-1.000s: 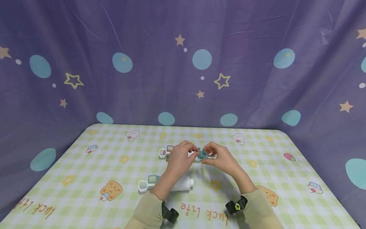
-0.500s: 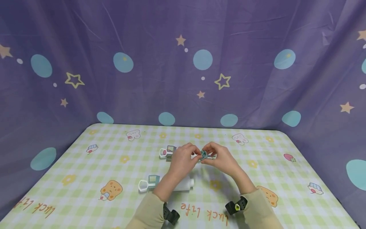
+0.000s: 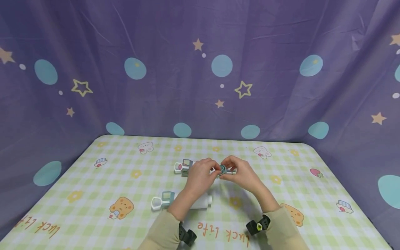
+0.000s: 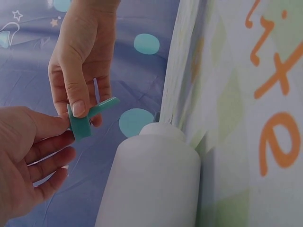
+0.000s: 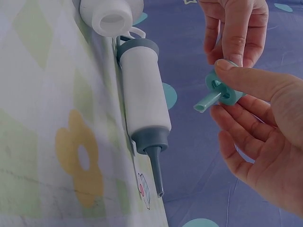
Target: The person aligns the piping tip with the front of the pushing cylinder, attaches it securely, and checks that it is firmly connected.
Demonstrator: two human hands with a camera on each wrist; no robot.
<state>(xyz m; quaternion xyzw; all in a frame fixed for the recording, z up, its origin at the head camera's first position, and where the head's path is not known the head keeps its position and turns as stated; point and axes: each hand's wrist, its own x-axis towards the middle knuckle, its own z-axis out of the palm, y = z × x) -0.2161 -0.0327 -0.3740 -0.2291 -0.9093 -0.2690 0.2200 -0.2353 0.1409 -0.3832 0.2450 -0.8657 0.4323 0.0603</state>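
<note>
Between my two hands, above the table, is a small teal plastic piece (image 3: 223, 169), a round ring with inner spokes and a short hollow tube (image 5: 208, 101) standing out from it. My left hand (image 3: 201, 177) pinches it from the left with thumb and fingertips. From the right, my right hand (image 3: 240, 172) pinches its rim between thumb and fingers, the other fingers loosely bent below. In the right wrist view the tube points away from the left hand. Just beyond the hands lies a white syringe-like tool (image 5: 144, 90) with grey-teal collars and a tapered nozzle (image 5: 155, 172).
Nearer to me a second white syringe-like tool (image 3: 201, 201) lies on its side, partly under my left forearm, its neck open, with a teal block (image 3: 168, 196) and white loop handle (image 3: 156, 203). A checked cloth (image 3: 93, 194) covers the table; a purple curtain (image 3: 175, 86) hangs behind.
My left hand has shifted slightly right, closer to the right hand. The teal piece has turned from facing the head camera to nearly edge-on. My right hand has barely moved.
</note>
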